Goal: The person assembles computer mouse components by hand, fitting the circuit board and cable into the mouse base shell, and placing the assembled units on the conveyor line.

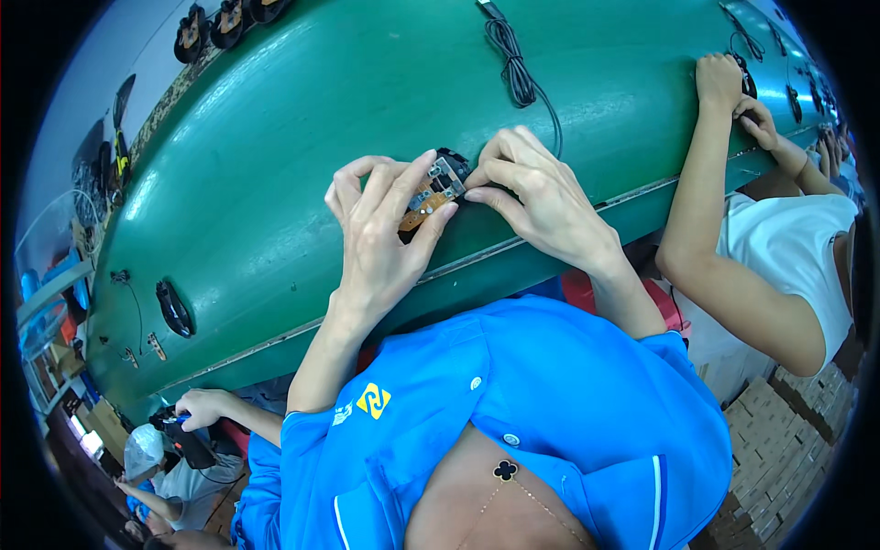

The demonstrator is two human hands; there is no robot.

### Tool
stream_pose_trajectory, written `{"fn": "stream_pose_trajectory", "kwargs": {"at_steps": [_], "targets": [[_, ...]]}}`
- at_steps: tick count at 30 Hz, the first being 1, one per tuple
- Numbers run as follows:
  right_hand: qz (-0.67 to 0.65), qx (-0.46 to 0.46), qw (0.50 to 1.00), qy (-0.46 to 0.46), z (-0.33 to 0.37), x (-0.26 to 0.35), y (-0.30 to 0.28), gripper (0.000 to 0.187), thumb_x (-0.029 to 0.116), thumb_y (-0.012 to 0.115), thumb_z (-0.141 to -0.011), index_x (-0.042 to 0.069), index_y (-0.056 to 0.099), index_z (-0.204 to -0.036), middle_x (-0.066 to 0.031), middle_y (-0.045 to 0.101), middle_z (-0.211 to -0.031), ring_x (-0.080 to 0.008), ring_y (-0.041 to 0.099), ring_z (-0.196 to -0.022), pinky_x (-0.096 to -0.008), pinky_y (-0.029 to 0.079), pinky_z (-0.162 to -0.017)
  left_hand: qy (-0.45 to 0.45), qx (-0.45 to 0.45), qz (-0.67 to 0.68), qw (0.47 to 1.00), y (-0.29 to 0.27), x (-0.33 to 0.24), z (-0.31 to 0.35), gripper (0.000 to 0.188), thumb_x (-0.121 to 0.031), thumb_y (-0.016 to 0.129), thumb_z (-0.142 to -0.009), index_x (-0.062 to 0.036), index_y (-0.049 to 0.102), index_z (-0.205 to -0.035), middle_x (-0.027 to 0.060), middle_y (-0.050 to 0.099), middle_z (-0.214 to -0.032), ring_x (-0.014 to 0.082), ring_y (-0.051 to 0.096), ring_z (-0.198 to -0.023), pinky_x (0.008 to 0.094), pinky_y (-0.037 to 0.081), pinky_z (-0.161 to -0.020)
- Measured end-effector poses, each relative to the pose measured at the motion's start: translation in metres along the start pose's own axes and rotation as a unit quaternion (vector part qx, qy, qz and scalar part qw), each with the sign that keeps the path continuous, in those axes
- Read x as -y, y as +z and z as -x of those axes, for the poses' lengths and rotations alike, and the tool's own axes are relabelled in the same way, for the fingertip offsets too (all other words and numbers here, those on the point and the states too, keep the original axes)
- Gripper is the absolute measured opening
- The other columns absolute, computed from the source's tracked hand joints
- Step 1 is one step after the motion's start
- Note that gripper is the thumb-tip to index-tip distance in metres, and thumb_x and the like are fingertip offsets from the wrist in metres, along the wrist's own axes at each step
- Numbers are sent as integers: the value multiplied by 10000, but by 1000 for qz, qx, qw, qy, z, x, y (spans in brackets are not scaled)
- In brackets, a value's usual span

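My left hand grips an opened computer mouse between thumb and fingers, just above the green tabletop. Its brown circuit board faces up, and a bit of black casing shows at the far side. At the board's right edge my right hand is closed in a pinch; whatever lies between its fingertips is too small to make out. A bundled black cable rests on the table beyond, and its loose length runs down behind my right hand, where its end is hidden.
A black mouse and small circuit boards lie on the green table to the left. Several opened mouse bases line the far edge. A co-worker's hands work at right; another person's hand is at lower left.
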State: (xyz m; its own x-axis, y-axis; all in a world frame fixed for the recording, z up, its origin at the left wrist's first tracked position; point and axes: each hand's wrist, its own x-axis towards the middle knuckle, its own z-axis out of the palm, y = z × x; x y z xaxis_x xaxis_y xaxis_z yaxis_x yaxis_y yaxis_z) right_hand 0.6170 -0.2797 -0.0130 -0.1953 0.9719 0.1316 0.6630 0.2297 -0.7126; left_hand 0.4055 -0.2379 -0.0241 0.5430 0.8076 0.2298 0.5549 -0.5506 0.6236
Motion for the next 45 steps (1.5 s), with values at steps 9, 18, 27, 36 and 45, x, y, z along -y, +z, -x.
{"fn": "stream_pose_trajectory", "kwargs": {"at_steps": [9,18,27,36,45], "targets": [[-71,-27,997,20,-9,-11,-2,24,36,653,-913,15,653,-923,-62,662,-1038,-187,567,-737,-319,466,-682,48,-10,-15,999,12,8,-6,540,-178,798,-800,-131,655,-1318,41,644,-1096,266,466,-1172,442,299,-1020],[-69,-6,993,94,-28,-9,-3,58,36,641,-905,-20,625,-905,-111,636,-917,-249,575,-668,-381,485,-654,37,-19,29,999,17,21,-13,542,-162,790,-782,-105,657,-1304,54,632,-1104,278,475,-1155,473,292,-1029],[-50,-10,994,101,-31,-14,2,52,31,650,-914,-19,643,-927,-71,599,-815,-152,520,-628,-308,435,-584,24,-14,64,998,16,23,-11,520,-115,762,-779,-87,661,-1288,63,631,-1106,280,482,-1133,466,298,-1023],[-23,-8,995,95,-41,-12,4,69,36,646,-914,-32,640,-924,-73,614,-757,-159,523,-576,-323,428,-541,29,-22,73,997,13,31,-9,508,-106,749,-789,-77,659,-1289,72,631,-1111,272,482,-1119,457,305,-1018],[12,-8,993,121,-49,2,6,94,50,669,-888,-39,646,-864,-77,623,-675,-181,527,-512,-336,428,-511,34,-28,82,996,7,34,-8,497,-103,746,-789,-54,656,-1275,84,630,-1112,271,498,-1098,475,305,-1029]]}}
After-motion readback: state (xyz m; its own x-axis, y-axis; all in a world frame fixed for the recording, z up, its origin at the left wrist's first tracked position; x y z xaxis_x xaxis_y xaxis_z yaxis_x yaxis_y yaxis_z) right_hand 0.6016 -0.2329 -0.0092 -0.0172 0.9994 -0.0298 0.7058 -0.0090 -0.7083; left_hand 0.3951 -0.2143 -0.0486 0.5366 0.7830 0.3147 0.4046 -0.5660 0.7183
